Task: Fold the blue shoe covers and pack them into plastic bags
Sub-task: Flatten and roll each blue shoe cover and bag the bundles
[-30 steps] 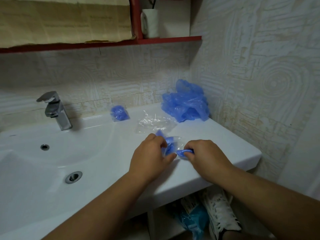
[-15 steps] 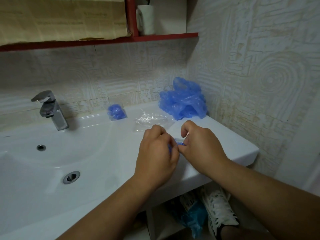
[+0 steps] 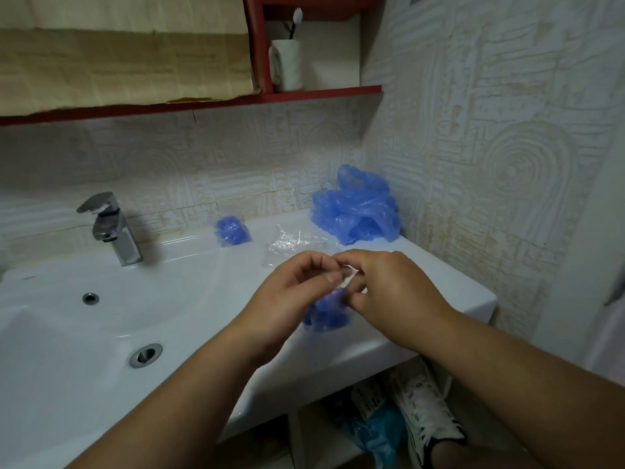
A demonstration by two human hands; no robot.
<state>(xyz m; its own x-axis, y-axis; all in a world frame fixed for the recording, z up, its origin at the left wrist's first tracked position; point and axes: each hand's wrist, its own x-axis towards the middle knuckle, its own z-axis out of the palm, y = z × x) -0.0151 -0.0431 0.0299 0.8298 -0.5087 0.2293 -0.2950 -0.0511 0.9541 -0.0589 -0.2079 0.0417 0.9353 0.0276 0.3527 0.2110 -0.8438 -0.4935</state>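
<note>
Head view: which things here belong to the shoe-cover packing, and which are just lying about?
Job: left hand and right hand, both pinching the held bag; cover pile; packed bag; empty bags.
Lying about: faucet; cup; toothbrush; shoe.

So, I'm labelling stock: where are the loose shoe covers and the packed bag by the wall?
loose shoe covers (image 3: 355, 213), head view, middle of the heap.
packed bag (image 3: 231, 231), head view, its blue centre.

White sink counter (image 3: 422, 265) carries loose shoe-cover pile (image 3: 355, 214), packed bag (image 3: 231, 230), clear bags (image 3: 294, 243), faucet (image 3: 110, 228).
</note>
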